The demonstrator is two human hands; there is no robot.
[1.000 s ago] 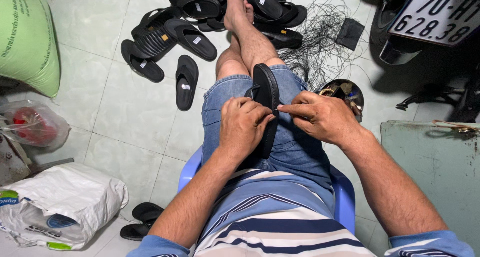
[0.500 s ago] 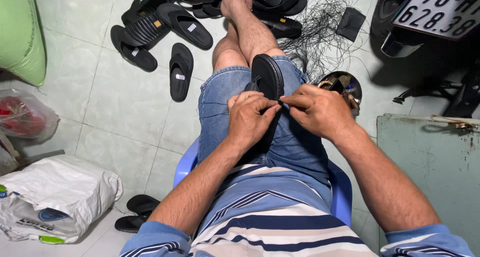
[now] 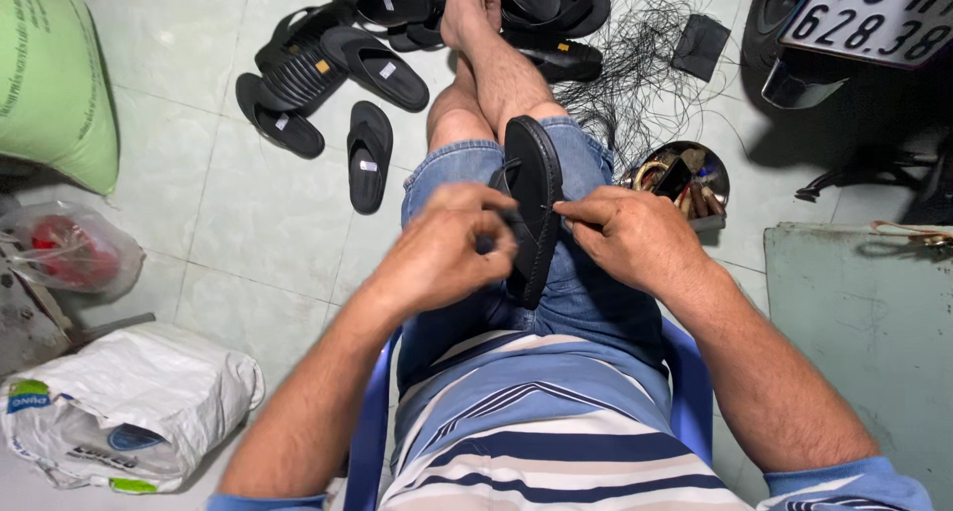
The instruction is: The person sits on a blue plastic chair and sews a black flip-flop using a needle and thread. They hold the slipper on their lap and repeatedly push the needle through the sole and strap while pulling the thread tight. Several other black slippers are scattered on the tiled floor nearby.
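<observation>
A black sandal stands on its edge on my lap, over blue denim shorts. My left hand is curled against the sandal's left side and strap, fingers closed on it. My right hand pinches something thin at the sandal's right edge, thumb and forefinger pressed together; what it pinches is too small to make out. I sit on a blue plastic chair with my bare legs stretched forward.
Several black sandals lie on the tiled floor ahead. A tangle of black thread and a round tin of tools sit at right. A green sack, plastic bags, a green-topped table and a motorbike's rear surround me.
The view has shifted slightly. My hands have worked a little lower along the sandal, my left hand curling tighter on its side; the sandal stays on my lap.
</observation>
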